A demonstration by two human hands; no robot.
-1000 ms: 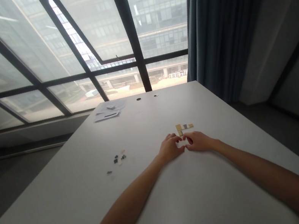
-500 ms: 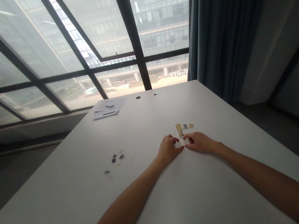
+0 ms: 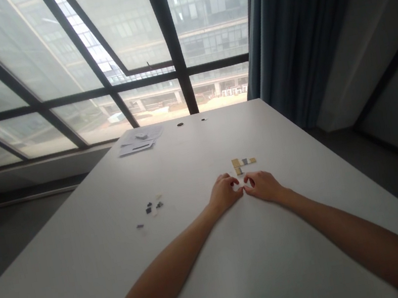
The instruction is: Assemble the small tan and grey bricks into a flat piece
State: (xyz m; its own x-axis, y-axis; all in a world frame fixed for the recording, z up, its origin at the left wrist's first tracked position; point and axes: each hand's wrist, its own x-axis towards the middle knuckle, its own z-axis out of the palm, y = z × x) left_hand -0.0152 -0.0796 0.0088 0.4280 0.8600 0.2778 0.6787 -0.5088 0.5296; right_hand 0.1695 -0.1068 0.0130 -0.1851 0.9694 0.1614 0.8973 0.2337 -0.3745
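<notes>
1. Head view, hands: the left hand (image 3: 225,193) and the right hand (image 3: 263,185) rest side by side on the white counter (image 3: 265,260), both forearms stretched out flat from the near edge.
2. Left hand: it is curled, with thumb and forefinger pinched together and the other fingers folded in. Its pinch points toward the right hand.
3. Right hand: it is curled the same way, pinch pointing toward the left hand. The tips of the two pinches touch each other.
4. Hold: any piece between the fingertips is too small to make out, so I cannot tell whether either hand has hold of something.
5. Tiles (image 3: 243,163): a small flat L-shaped piece of yellow and grey squares lies on the counter just beyond the fingertips. It is a little nearer the right hand, and it is close to both hands but touches neither.
6. Bits (image 3: 152,209): a scatter of small dark and pale pieces lies well out to the left of the left hand.
7. Far beyond the left hand: papers (image 3: 139,141) lie at the counter's far edge, with two holes (image 3: 180,124) in the top to their right.
8. Beyond the counter: a window (image 3: 91,60) stands ahead of the hands, and a dark curtain (image 3: 288,25) hangs beyond the right hand.
</notes>
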